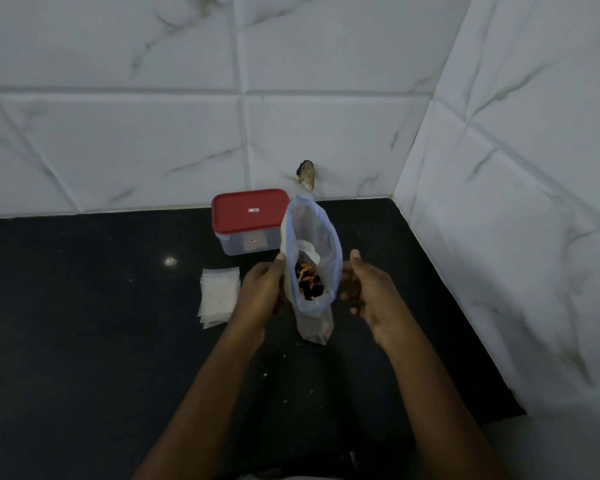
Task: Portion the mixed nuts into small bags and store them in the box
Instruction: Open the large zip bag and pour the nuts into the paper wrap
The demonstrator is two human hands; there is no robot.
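bag (pixel 310 244) — left hand (pixel 262 289) grips, right hand (pixel 368 289) beside

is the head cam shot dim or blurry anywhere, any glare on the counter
Head view: dim, bluish light overall; one small glare spot on the black counter; wall tile lines bow slightly from the wide lens; the right hand beside the bag looks soft, likely motion blur.

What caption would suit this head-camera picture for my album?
Left hand grips the open nut bag, right hand cupped beside it; red-lidded box and small bags wait nearby.
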